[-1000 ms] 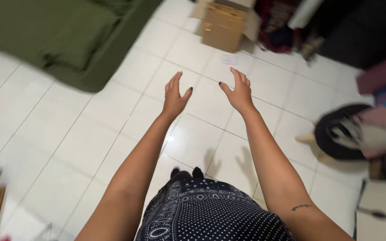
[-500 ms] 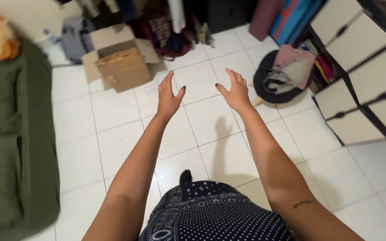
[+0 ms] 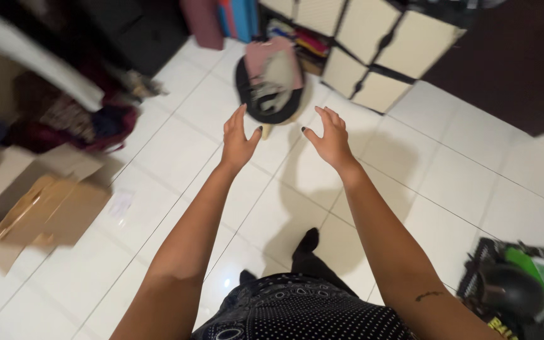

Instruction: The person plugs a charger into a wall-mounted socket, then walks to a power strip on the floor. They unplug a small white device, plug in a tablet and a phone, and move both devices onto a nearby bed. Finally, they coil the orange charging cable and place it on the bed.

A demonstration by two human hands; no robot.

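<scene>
Your left hand (image 3: 237, 140) and right hand (image 3: 330, 137) hang spread wide, holding nothing. Just beyond your fingertips sits a round black stool (image 3: 251, 104) piled with what looks like folded clothes (image 3: 274, 69).

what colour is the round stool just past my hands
Black: the round stool has a dark seat with pink and grey cloth piled on it, seen in the head view.

Bright overhead light; blurred edges

Empty left hand (image 3: 237, 140) and right hand (image 3: 328, 137) near round stool (image 3: 247, 101)
</scene>
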